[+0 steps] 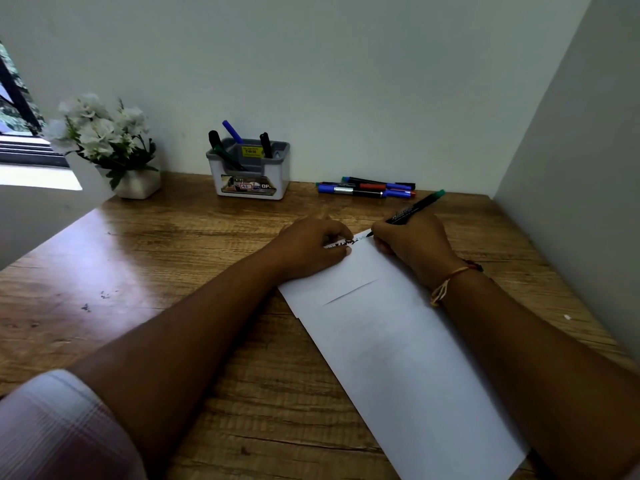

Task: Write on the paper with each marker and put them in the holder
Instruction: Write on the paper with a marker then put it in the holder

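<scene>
**At the paper's far end, a green-tipped marker meets the sheet**

On the far edge of the paper [398, 341], the right hand [412, 244] pinches a black marker [412, 207] with a green end between thumb and bunched fingers. Its tip touches the sheet beside a line of dark scribbles. The left hand [311, 247] rests on the paper's far-left corner, its bent fingers and thumb close together on either side of the scribbles; whether they pinch the edge or only press it cannot be told. A thread bracelet [446, 282] circles the right wrist, above the paper's right edge.

Beyond the paper's far end lies a bundle of loose markers [367, 188], flat on the wooden desk [173, 271]. Further beyond the paper and to its left, against the wall, stands the holder [249, 174] with three markers upright or leaning inside. Left of the paper again, a pot of white flowers [104, 143] sits by a window.
</scene>
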Tool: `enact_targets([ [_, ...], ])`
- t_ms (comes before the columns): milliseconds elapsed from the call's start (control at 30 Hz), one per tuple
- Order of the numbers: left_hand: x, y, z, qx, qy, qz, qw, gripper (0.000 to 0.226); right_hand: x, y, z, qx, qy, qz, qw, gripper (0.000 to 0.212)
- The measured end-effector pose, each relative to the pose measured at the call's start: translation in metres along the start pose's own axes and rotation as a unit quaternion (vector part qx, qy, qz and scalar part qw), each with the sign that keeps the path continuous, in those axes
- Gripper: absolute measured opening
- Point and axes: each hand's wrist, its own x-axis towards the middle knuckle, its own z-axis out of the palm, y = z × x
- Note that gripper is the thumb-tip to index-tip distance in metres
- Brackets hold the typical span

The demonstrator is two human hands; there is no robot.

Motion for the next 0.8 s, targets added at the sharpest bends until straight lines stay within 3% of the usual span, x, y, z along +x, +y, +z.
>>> enact_targets([
  [800, 0.0003, -0.0012, 0.0002, -0.003, 0.0, 0.004, 1.0, 0.029, -0.0022, -0.0011, 0.0001, 0.017, 0.008, 0.001, 1.0, 0.017],
])
